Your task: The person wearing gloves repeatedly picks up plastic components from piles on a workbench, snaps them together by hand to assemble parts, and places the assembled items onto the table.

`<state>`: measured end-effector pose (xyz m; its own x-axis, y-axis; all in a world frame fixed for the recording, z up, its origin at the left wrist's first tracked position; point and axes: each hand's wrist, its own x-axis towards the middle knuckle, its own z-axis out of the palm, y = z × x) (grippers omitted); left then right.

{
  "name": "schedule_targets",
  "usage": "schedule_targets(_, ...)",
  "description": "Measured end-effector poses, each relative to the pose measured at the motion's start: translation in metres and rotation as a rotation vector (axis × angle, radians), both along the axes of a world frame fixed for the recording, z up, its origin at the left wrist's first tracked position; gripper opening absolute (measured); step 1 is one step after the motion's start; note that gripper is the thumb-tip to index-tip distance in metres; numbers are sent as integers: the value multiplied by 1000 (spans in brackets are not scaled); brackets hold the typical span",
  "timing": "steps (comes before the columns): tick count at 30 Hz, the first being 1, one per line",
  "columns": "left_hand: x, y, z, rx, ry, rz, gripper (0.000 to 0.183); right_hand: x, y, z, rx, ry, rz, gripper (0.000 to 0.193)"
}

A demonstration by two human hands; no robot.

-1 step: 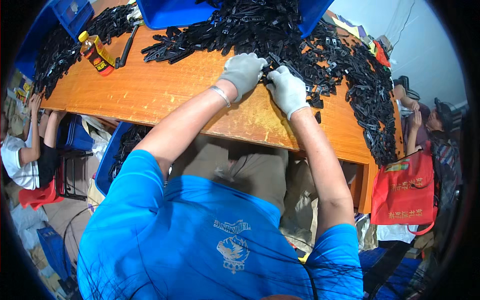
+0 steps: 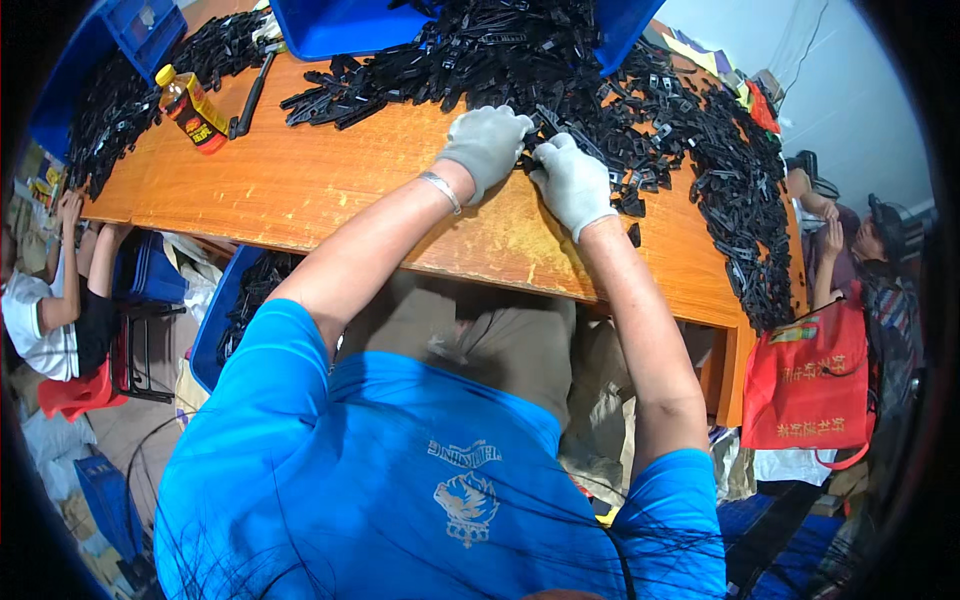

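Both of my hands wear pale grey gloves and meet at the near edge of a heap of small black plastic parts [image 2: 500, 50]. My left hand [image 2: 486, 148] is closed, its fingers curled toward the right hand. Just beside it, my right hand [image 2: 575, 185] is closed too, thumb and fingertips pinched together. A black plastic part [image 2: 532, 143] shows between the fingertips, mostly covered by the gloves. Its exact kind cannot be made out. Under the hands is the worn wooden table [image 2: 330, 180].
A blue bin [image 2: 335, 30] lies behind the heap. To the left are a yellow-capped bottle [image 2: 192, 110] and a black-handled tool [image 2: 252, 98]. More black parts [image 2: 740, 200] run down the right side. A red bag [image 2: 805, 385] hangs there; people sit at both sides.
My right hand has shifted very slightly to the left. Otherwise nothing visibly differs.
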<state>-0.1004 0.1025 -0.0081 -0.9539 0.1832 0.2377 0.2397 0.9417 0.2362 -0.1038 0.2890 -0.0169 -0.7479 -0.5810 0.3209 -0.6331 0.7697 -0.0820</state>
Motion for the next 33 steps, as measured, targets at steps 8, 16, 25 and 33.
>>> schedule_targets(8,9,-26,-14,22,88,-22,13,9,-7,4,26,-88,-2,21)
schedule_targets(16,72,-80,-6,263,42,54,18,4,-8,-6,-128,-101,-17,22)
schedule_targets(25,104,-105,-29,208,84,-72,19,44,-49,-5,-253,-216,193,18)
schedule_targets(33,105,-105,-36,224,81,-59,15,43,-59,-8,-188,-233,218,17)
